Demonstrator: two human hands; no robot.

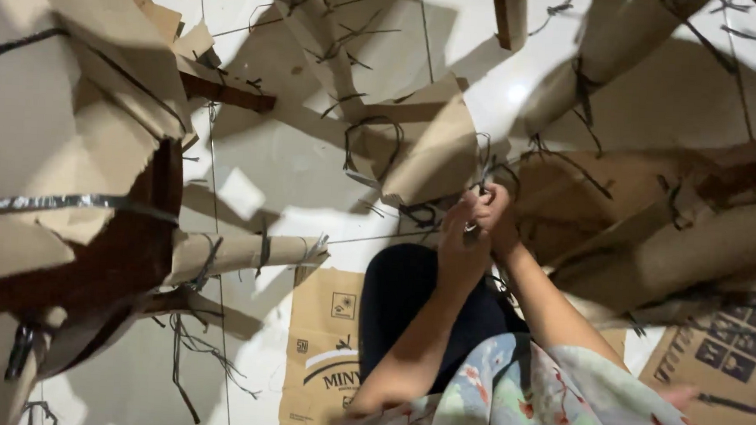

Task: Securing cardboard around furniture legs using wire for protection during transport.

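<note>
Head view. Both hands meet at mid-frame, raised in front of the person. The left hand (461, 243) and the right hand (492, 208) are closed together around dark cord (484, 171) at the lower edge of a folded brown cardboard piece (433, 151). Something pale shows between the fingers; whether it is a tool or a cord end cannot be made out. That cardboard piece sits just left of and above the hands, with more loops of cord across its face.

Risks, as judged from this frame: the cord is thin and taut against the fingers, so a hard pull could cut into skin or snap it. The cardboard edge is torn and soft there; a tug could rip it. A cardboard-wrapped roll (246, 253) lies near left, and wrapped furniture legs (611, 44) stand far right, close about the working spot; a jerk of the elbows could knock them.

Hidden or unclear: the hands overlap, so each fingertip's hold is not separable. The knot or join itself is covered. The large wrapped object (70, 170) at left is cut by the frame. The flattened box (323, 348) on the tiled floor (294, 161) lies partly under the person's dark-clad knee (403, 300).
</note>
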